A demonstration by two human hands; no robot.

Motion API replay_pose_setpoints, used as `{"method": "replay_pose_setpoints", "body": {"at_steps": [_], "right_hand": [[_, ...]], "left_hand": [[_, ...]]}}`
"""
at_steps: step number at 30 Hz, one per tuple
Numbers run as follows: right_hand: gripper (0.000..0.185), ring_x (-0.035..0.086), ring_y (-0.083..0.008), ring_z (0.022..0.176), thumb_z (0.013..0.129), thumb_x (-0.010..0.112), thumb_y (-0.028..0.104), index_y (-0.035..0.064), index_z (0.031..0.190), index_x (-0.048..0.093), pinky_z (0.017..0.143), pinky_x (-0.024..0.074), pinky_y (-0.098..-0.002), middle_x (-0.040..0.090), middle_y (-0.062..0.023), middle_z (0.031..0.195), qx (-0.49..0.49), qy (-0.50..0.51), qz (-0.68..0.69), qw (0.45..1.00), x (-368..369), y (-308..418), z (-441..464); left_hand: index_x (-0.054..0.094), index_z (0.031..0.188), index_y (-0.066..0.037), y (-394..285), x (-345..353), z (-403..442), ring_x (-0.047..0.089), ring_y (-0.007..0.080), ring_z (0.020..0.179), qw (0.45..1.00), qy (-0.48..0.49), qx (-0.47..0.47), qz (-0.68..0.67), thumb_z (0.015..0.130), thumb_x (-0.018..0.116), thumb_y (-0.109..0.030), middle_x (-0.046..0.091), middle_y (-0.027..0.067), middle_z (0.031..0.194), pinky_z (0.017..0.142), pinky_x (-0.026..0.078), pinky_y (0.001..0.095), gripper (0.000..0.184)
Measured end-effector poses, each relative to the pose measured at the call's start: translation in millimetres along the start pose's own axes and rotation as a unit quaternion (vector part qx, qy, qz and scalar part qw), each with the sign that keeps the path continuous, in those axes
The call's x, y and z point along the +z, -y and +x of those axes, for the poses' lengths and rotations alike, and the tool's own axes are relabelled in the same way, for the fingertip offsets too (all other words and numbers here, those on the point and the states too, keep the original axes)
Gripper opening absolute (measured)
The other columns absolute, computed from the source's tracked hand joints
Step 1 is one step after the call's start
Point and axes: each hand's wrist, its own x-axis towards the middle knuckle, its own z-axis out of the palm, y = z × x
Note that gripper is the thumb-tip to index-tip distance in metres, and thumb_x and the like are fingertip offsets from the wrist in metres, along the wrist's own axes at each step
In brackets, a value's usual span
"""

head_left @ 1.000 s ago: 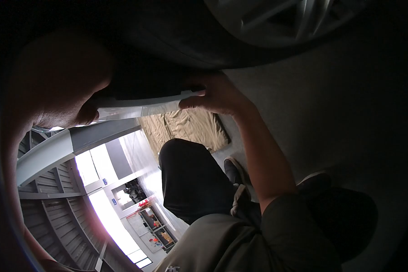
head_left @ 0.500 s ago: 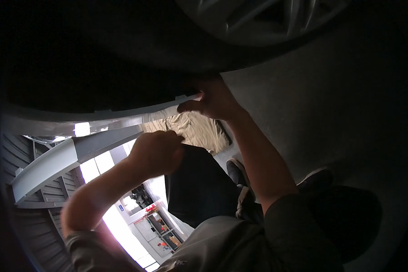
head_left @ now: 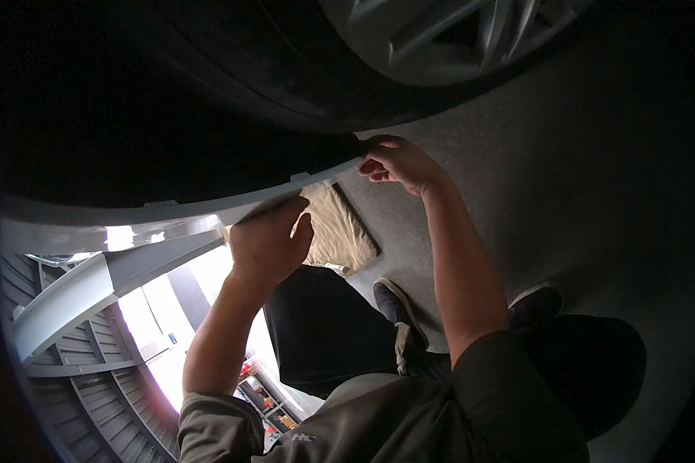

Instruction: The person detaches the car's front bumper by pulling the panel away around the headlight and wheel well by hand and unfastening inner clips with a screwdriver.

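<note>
A pale, glossy curved panel [head_left: 201, 221] with small tabs along its edge spans the left half, beside the dark tyre [head_left: 286, 89]. My left hand [head_left: 274, 238] lies against the panel's outer side, its thumb apart from the fingers; some fingertips are in shadow. At the panel's right end, my right hand [head_left: 394, 164] has its fingers curled around the edge, with the fingertips partly in the dark.
The spoked wheel [head_left: 455, 46] is at the top. A tan cloth mat [head_left: 336, 228] lies on the grey floor [head_left: 486, 177], near my knee [head_left: 316, 332] and shoes [head_left: 398, 302]. A shelf [head_left: 270, 405] with small items stands in the background.
My left hand came off the panel at the far left, passed in front of my knee and is now on the panel nearer my right hand. My right hand has shifted slightly right, to the panel's end.
</note>
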Motion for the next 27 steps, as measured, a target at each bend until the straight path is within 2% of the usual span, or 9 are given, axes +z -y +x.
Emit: {"method": "replay_pose_setpoints", "body": {"at_steps": [5, 8, 11, 13, 16, 18, 20, 23, 27], "right_hand": [[0.035, 0.069, -0.0252, 0.107, 0.09, 0.074, 0.025, 0.0048, 0.119, 0.069, 0.107, 0.0514, -0.044, 0.07, -0.0117, 0.119, 0.012, 0.004, 0.03, 0.999, 6, 26, -1], [0.032, 0.068, -0.0254, 0.106, 0.09, 0.075, 0.023, 0.0057, 0.117, 0.07, 0.102, 0.0542, -0.0422, 0.071, -0.0112, 0.117, -0.009, 0.01, 0.02, 1.0, 0, 26, 3], [0.031, 0.068, -0.0267, 0.106, 0.089, 0.075, 0.023, 0.0073, 0.116, 0.072, 0.098, 0.0563, -0.0425, 0.071, -0.0129, 0.119, -0.021, -0.037, 0.034, 0.999, 5, 26, 0], [0.031, 0.068, -0.0237, 0.1, 0.087, 0.078, 0.02, 0.0065, 0.115, 0.072, 0.098, 0.0548, -0.041, 0.071, -0.0141, 0.119, -0.009, -0.076, 0.042, 0.996, 9, 28, 5], [0.03, 0.068, -0.0235, 0.096, 0.089, 0.076, 0.019, 0.0063, 0.116, 0.071, 0.092, 0.0563, -0.0404, 0.072, -0.0166, 0.115, -0.093, -0.055, -0.151, 0.983, 15, 41, 9], [0.028, 0.068, -0.0227, 0.092, 0.092, 0.074, 0.021, 0.0045, 0.115, 0.071, 0.087, 0.0566, -0.0394, 0.073, -0.0166, 0.108, -0.25, -0.05, -0.28, 0.926, 29, 57, -15], [0.029, 0.067, -0.0207, 0.086, 0.097, 0.07, 0.026, 0.0024, 0.114, 0.071, 0.083, 0.056, -0.0387, 0.074, -0.0143, 0.097, -0.315, 0.036, -0.314, 0.895, 38, 66, -16], [0.031, 0.067, -0.0209, 0.088, 0.1, 0.068, 0.03, 0.0034, 0.117, 0.071, 0.083, 0.0557, -0.0382, 0.075, -0.0133, 0.098, -0.228, 0.077, -0.285, 0.928, 51, 72, -22], [0.028, 0.068, -0.0207, 0.089, 0.101, 0.067, 0.027, 0.0051, 0.118, 0.072, 0.083, 0.0562, -0.0378, 0.075, -0.0121, 0.1, -0.234, 0.112, -0.241, 0.935, 57, 89, -37]], "left_hand": [[0.069, 0.13, -0.01, -2, -20, 10, 0.078, 0.0268, 0.099, 0.995, -0.007, 0.068, -0.073, 0.086, 0.074, -0.006, 0.078, 0.0104, 0.115, 0.085, 0.063, 0.0389, 0.045], [0.062, 0.14, -0.009, -1, -28, 14, 0.078, 0.0248, 0.099, 0.994, 0.005, 0.111, -0.017, 0.085, 0.073, -0.002, 0.079, 0.0105, 0.113, 0.082, 0.064, 0.0374, 0.057], [0.06, 0.144, -0.009, 0, -27, 11, 0.078, 0.023, 0.098, 0.995, 0.03, 0.039, -0.087, 0.085, 0.071, -0.001, 0.079, 0.0115, 0.108, 0.077, 0.065, 0.0361, 0.061], [0.061, 0.142, -0.009, -2, -26, 12, 0.078, 0.022, 0.093, 0.996, 0.017, 0.039, -0.076, 0.084, 0.071, 0.001, 0.079, 0.0115, 0.105, 0.073, 0.064, 0.0353, 0.059], [0.067, 0.136, -0.008, 1, -26, 16, 0.078, 0.0212, 0.087, 0.995, -0.013, 0.081, -0.059, 0.084, 0.072, 0.001, 0.08, 0.0113, 0.102, 0.071, 0.063, 0.0346, 0.053], [0.07, 0.131, -0.007, 2, -27, 12, 0.077, 0.0212, 0.084, 0.993, -0.028, 0.101, -0.046, 0.083, 0.073, 0.001, 0.079, 0.011, 0.1, 0.07, 0.063, 0.0341, 0.048], [0.074, 0.125, -0.006, -1, -29, 14, 0.077, 0.0214, 0.081, 0.992, -0.041, 0.111, -0.033, 0.083, 0.073, 0.001, 0.079, 0.0108, 0.098, 0.069, 0.062, 0.0336, 0.042], [0.077, 0.118, -0.005, 9, -21, 11, 0.077, 0.0224, 0.085, 0.986, -0.018, 0.143, -0.081, 0.083, 0.072, 0.001, 0.079, 0.0111, 0.098, 0.073, 0.063, 0.0343, 0.036], [0.079, 0.114, -0.004, 2, -23, 13, 0.077, 0.0232, 0.088, 0.989, -0.019, 0.114, -0.093, 0.083, 0.072, 0.0, 0.079, 0.0102, 0.1, 0.078, 0.063, 0.0358, 0.031]]}}
